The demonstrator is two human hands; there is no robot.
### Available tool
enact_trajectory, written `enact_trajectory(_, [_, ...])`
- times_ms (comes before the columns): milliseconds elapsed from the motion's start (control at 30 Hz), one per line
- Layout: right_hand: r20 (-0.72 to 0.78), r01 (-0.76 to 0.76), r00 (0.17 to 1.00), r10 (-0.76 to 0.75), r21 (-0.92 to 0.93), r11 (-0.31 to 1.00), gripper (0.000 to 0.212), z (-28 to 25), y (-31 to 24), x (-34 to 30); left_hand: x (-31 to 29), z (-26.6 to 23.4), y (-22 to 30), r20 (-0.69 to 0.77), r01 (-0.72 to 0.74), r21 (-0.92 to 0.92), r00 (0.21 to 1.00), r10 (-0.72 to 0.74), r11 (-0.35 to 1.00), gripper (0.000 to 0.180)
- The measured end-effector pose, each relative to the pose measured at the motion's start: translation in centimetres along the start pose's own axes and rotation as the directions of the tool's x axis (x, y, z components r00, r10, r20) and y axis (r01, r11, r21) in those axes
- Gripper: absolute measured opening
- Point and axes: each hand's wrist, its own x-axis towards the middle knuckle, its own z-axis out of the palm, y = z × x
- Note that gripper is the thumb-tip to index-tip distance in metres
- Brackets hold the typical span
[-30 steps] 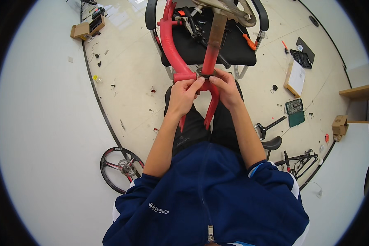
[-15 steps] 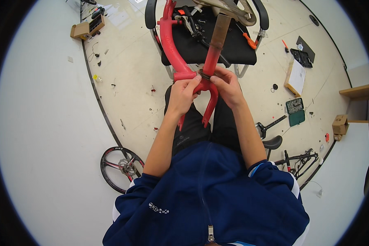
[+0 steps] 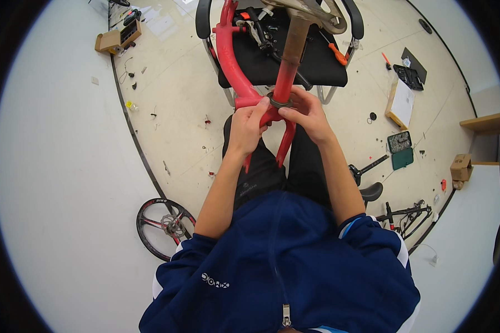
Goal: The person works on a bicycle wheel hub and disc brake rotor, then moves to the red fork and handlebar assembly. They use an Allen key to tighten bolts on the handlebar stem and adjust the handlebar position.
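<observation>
Between my knees and the chair is a red bicycle fork [image 3: 286, 141], its long tube rising toward the seat and its two prongs pointing at my legs. A dark bearing ring [image 3: 279, 102] circles the base of that tube. My left hand [image 3: 246, 127] is closed on the fork near its crown, thumb at the ring's left side, other fingers mostly hidden beneath. My right hand [image 3: 310, 116] curls round the ring's right side, with its thumb in front and fingers behind the tube. A curved red bicycle frame [image 3: 231, 69] lies close to my left hand.
A black chair [image 3: 330, 75] holds metal bike parts and an orange-handled screwdriver [image 3: 337, 54]. On the floor lie a wheel [image 3: 164, 228] at left, a green case [image 3: 401, 159], a black saddle [image 3: 371, 192] and a dark bike frame [image 3: 408, 216] at right, with small parts scattered about.
The ring now shows as a wider loop around the tube. My right thumb has slid a little lower and left, and the fork has turned slightly.
</observation>
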Motion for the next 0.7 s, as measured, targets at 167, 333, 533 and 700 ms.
enact_trajectory(167, [0.015,0.026,1.0,-0.024,-0.139,0.99,0.056,0.4,-1.4,0.2,0.4,-0.3,-0.7,0.015,-0.036,-0.087,0.999,0.038,0.996,0.056])
enact_trajectory(333, [-0.002,0.076,0.997,-0.076,-0.004,0.997,0.054,-0.9,-2.1,0.1,0.3,-0.2,-0.4,-0.035,-0.11,-0.189,0.994,0.105,0.976,0.053])
enact_trajectory(533, [-0.027,-0.008,1.0,0.007,-0.016,1.0,0.042,-2.1,-1.4,-0.1,0.6,-1.1,-0.7,-0.003,-0.164,-0.188,0.986,0.166,0.968,0.05])
enact_trajectory(700, [-0.042,0.061,0.997,-0.063,-0.042,0.997,0.035,0.3,-1.7,0.2,0.4,-0.8,-0.8,-0.041,-0.147,-0.135,0.989,0.143,0.98,0.051])
